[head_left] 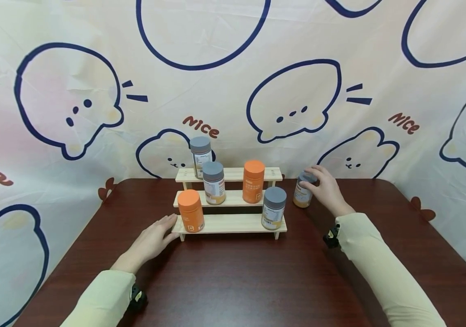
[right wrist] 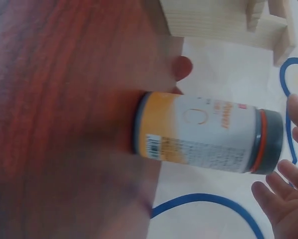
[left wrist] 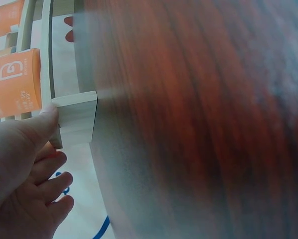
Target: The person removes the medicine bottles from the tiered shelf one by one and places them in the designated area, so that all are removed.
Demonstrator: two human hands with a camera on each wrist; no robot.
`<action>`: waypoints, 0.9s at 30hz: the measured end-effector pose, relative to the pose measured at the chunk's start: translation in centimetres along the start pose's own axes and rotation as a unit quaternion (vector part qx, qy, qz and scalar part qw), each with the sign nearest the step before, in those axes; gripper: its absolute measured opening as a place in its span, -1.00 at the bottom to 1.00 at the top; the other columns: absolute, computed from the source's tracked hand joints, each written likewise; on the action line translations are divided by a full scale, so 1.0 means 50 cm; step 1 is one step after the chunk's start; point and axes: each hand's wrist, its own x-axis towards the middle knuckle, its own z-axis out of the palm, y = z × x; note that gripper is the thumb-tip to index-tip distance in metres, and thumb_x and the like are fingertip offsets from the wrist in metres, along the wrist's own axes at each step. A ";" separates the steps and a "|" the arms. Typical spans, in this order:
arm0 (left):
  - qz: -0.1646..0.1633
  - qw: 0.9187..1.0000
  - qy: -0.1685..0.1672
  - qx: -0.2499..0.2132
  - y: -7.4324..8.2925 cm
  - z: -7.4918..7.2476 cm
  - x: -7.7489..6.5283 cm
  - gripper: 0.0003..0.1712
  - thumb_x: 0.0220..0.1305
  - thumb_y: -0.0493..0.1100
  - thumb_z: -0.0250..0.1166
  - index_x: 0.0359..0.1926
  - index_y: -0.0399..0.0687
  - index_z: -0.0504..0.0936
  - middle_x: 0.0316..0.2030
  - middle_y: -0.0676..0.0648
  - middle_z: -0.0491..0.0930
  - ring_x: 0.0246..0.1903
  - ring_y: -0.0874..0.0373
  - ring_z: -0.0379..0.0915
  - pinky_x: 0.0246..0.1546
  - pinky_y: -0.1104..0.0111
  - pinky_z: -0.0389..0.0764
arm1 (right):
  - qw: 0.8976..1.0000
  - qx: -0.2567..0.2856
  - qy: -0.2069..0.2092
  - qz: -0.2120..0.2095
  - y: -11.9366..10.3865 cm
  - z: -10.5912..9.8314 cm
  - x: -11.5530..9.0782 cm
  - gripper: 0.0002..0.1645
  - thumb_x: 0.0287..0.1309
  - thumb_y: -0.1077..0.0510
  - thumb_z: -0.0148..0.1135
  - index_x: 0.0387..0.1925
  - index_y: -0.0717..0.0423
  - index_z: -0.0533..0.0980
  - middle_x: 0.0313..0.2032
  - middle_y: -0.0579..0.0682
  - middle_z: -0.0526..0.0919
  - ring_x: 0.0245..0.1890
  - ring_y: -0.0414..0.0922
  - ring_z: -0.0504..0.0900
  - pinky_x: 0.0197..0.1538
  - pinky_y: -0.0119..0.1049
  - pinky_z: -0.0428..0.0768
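The left hand (head_left: 153,238) grips the rack (head_left: 233,222) at eight o'clock; the right hand (head_left: 327,190), loosely spread, surrounds a grey-lidded jar's (head_left: 301,197) top at three o'clock.

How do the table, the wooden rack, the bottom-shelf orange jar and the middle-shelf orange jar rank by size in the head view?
1. Table
2. Wooden rack
3. Bottom-shelf orange jar and middle-shelf orange jar: too alike to rank; the bottom one stands nearer the camera.

Dark wood tabletop (head_left: 241,277), cartoon-printed backdrop (head_left: 224,100)
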 end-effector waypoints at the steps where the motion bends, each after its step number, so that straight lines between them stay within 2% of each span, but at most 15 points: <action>1: 0.000 1.000 0.000 0.001 0.000 0.000 0.000 -0.35 0.26 -0.13 0.20 0.26 -0.40 0.26 0.22 -0.35 0.25 0.22 -0.26 0.11 0.12 -0.09 0.22 | 1.000 0.001 -0.001 0.000 -0.003 -0.003 0.004 -0.45 0.12 0.07 0.28 0.12 0.21 0.44 0.21 0.29 0.25 0.21 0.22 0.22 0.10 0.17 0.30; 12: 0.006 1.000 0.004 0.001 0.000 -0.001 -0.001 -0.36 0.25 -0.14 0.21 0.25 -0.41 0.27 0.22 -0.35 0.26 0.22 -0.27 0.11 0.12 -0.09 0.21 | 0.999 -0.001 0.008 -0.046 -0.070 -0.035 0.065 -0.44 0.10 0.10 0.30 0.12 0.23 0.44 0.19 0.27 0.29 0.17 0.19 0.29 0.07 0.10 0.38; 20: 0.008 1.000 0.001 0.002 0.003 -0.004 -0.001 -0.35 0.26 -0.13 0.21 0.26 -0.40 0.26 0.22 -0.35 0.26 0.22 -0.27 0.10 0.12 -0.10 0.22 | 0.997 0.024 0.004 -0.071 -0.132 -0.051 0.097 -0.43 0.10 0.09 0.30 0.14 0.19 0.44 0.20 0.18 0.31 0.17 0.10 0.30 0.08 0.02 0.40; 27: 0.011 1.000 0.006 0.002 0.002 -0.004 -0.002 -0.36 0.25 -0.13 0.21 0.25 -0.40 0.27 0.21 -0.35 0.26 0.22 -0.27 0.11 0.11 -0.10 0.23 | 0.994 0.010 0.006 -0.106 -0.191 -0.056 0.124 -0.44 0.08 0.07 0.32 0.12 0.16 0.45 0.19 0.16 0.34 0.12 0.09 0.37 0.07 -0.02 0.42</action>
